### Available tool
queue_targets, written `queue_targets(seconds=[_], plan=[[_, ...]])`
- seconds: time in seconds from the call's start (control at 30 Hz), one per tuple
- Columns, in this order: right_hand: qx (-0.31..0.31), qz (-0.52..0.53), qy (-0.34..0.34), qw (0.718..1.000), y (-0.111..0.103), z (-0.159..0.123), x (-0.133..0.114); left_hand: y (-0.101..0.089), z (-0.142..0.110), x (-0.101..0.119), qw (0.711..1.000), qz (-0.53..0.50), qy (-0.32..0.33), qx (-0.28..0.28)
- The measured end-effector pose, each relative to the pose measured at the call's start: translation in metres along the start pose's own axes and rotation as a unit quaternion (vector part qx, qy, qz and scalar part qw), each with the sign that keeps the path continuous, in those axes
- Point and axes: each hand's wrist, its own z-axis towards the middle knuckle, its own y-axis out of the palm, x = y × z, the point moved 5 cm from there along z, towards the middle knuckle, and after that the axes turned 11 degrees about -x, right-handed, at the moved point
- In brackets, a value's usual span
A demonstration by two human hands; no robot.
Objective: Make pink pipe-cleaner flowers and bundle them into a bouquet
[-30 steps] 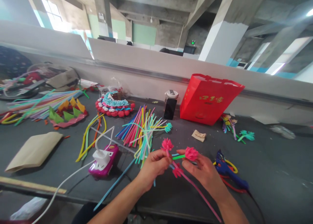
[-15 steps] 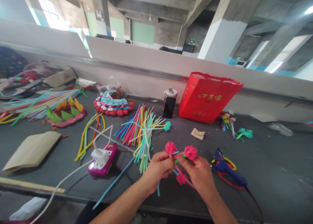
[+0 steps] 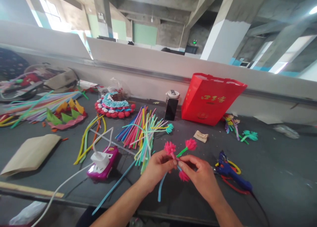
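Note:
In front of me, my left hand [image 3: 158, 169] pinches the stems of a small bunch of pink pipe-cleaner flowers [image 3: 169, 148]. My right hand [image 3: 199, 172] grips the same stems from the other side, thumb and fingers together, and the two hands' fingertips meet. A second pink flower [image 3: 191, 144] rises on a green stem above the right fingers. The third pink flower [image 3: 183, 175] points down below the hands. From under my left hand a light blue pipe cleaner [image 3: 160, 189] hangs down. Just where the stems cross is hidden by my fingers.
Loose pipe cleaners [image 3: 133, 129] lie in a pile left of my hands, near a purple power socket [image 3: 105, 164] with a white cord. A blue glue gun [image 3: 231, 172] lies to the right. Farther back stand a bottle [image 3: 171, 106] and a red paper bag [image 3: 210, 99].
My right fingers have moved down and left, closer to my left fingertips. The green-stemmed flower now stands higher, its stem exposed. The blue pipe cleaner hangs out more.

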Motion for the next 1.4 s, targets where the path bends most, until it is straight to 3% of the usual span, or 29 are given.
queue_targets(seconds=[0.3, 0.5, 0.7, 0.9, 1.07, 1.23, 1.4], plan=[[0.001, -0.014, -0.012, 1.0, 0.004, -0.001, -0.001, -0.002, 0.001, -0.005, 0.999, 0.046, -0.012, 0.001], [0.048, -0.092, -0.052, 0.993, 0.002, -0.004, -0.001, -0.001, 0.0, 0.003, 0.984, 0.151, 0.094, 0.017], [0.02, -0.062, -0.07, 0.995, 0.002, -0.004, -0.006, -0.002, -0.002, -0.005, 1.0, 0.029, -0.001, 0.0], [-0.017, -0.052, -0.101, 0.993, 0.001, -0.008, -0.009, -0.006, -0.003, -0.008, 0.995, -0.079, -0.047, 0.03], [-0.076, 0.062, -0.039, 0.994, 0.001, 0.0, 0.015, 0.002, -0.001, -0.01, 0.978, -0.193, -0.068, -0.043], [-0.075, 0.126, -0.037, 0.988, -0.005, 0.016, 0.04, 0.013, -0.006, -0.012, 0.973, -0.175, -0.118, -0.091], [-0.068, 0.13, -0.024, 0.989, -0.02, 0.017, 0.04, 0.016, -0.009, -0.016, 0.979, -0.078, -0.153, -0.111]])
